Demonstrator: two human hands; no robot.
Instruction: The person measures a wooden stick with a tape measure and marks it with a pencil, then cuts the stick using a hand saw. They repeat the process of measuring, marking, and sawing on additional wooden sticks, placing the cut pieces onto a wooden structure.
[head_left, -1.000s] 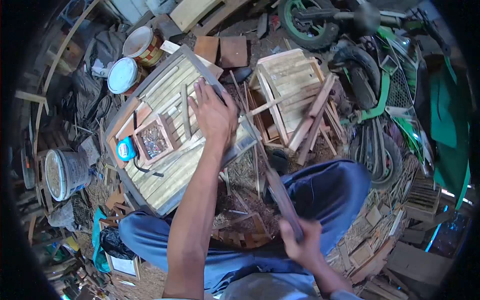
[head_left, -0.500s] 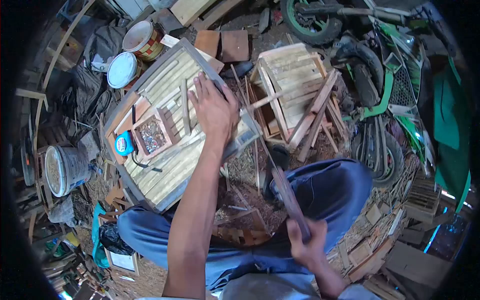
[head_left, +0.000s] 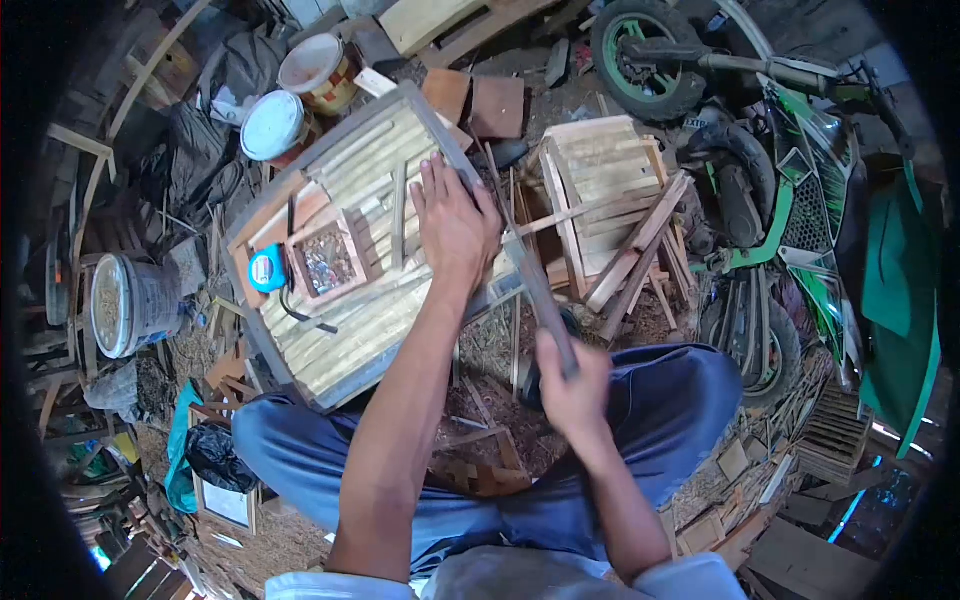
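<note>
My left hand (head_left: 455, 225) presses flat with spread fingers on the right part of a slatted wooden panel (head_left: 345, 365) framed in dark wood. In my right hand (head_left: 578, 390) is the handle of a long saw-like tool (head_left: 545, 300); its far end meets the panel's right edge, beside a thin wooden stick (head_left: 575, 211). The tool's blade is blurred. On the panel lie a small wooden box (head_left: 328, 262) of metal bits, a blue tape measure (head_left: 267, 268) and a narrow loose strip (head_left: 398, 215).
A second slatted wooden piece (head_left: 600, 150) stands beyond, with wood strips (head_left: 640, 250) piled against it. A green motorbike (head_left: 780, 210) is at the right. Buckets (head_left: 272, 125) stand at the upper left, another bucket (head_left: 125, 305) at the far left. Wood scraps cover the ground.
My right hand has moved forward and left with the tool, whose far end is now further along at the panel's edge. My left hand stays on the panel. The whole view has shifted slightly.
</note>
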